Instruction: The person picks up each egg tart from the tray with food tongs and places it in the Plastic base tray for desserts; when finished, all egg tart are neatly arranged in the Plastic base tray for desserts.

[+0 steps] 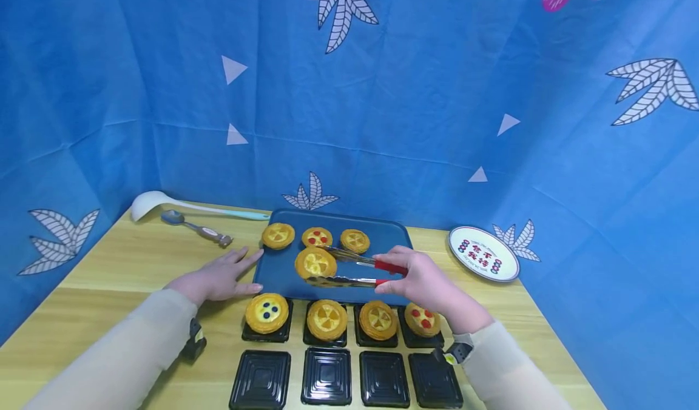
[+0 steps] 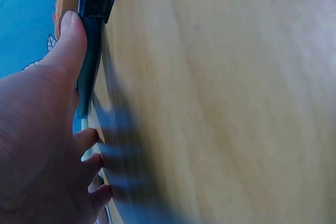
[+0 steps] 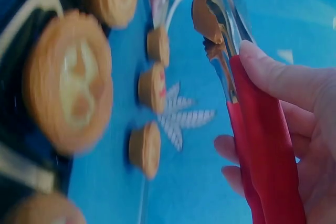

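Note:
My right hand (image 1: 420, 276) grips tongs with red handles (image 1: 389, 267). An egg tart (image 1: 315, 263) is between their metal tips, raised over the blue tray (image 1: 382, 222); the right wrist view shows this held tart (image 3: 206, 17) partly hidden by the tongs. My left hand (image 1: 221, 276) is at the tray's left edge, fingers spread; in the left wrist view its thumb (image 2: 71, 38) rests against the tray's side (image 2: 93, 51). Along the tray's far part sit a plain tart (image 1: 278, 236), a red-topped tart (image 1: 317, 237) and another yellow tart (image 1: 355, 241).
Nearer me, black square holders stand in two rows. The far row carries tarts, including one with dark berries (image 1: 266, 313) and one with red pieces (image 1: 423, 320); near-row holders (image 1: 326, 376) are bare. A ladle (image 1: 150, 202) and spoon (image 1: 191, 225) lie left, a plate (image 1: 483, 253) right.

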Tool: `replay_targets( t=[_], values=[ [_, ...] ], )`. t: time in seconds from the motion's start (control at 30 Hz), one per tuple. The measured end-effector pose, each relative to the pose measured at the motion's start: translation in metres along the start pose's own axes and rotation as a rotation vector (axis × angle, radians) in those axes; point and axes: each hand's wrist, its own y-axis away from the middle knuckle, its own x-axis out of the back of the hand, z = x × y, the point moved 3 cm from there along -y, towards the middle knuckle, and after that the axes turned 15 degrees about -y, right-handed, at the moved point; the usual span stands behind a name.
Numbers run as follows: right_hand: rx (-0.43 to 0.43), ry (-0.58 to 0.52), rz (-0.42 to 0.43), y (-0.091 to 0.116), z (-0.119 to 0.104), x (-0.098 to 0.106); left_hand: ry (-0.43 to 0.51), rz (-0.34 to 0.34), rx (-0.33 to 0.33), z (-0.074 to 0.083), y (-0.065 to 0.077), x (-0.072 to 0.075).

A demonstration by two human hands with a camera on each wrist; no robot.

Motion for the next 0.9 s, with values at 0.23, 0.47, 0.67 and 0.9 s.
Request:
replay_targets(
  t=[0.23,0.47,0.67,0.9],
  values=[
    [0.081,-0.019,-0.128,0.011,-0.020,-0.032,0.001,-0.004,0.003,-0.005,-0.006,-0.006],
    [0.167,0.010,-0.261,0.024,-0.031,-0.060,0.014,-0.012,-0.015,-0.003,0.000,0.001],
    [0.229,0.057,-0.325,0.033,-0.034,-0.074,0.009,-0.021,-0.002,-0.002,0.000,0.000],
    [0.329,0.130,-0.343,0.036,-0.033,-0.085,-0.014,0.023,-0.005,-0.017,-0.013,-0.019]
  ],
)
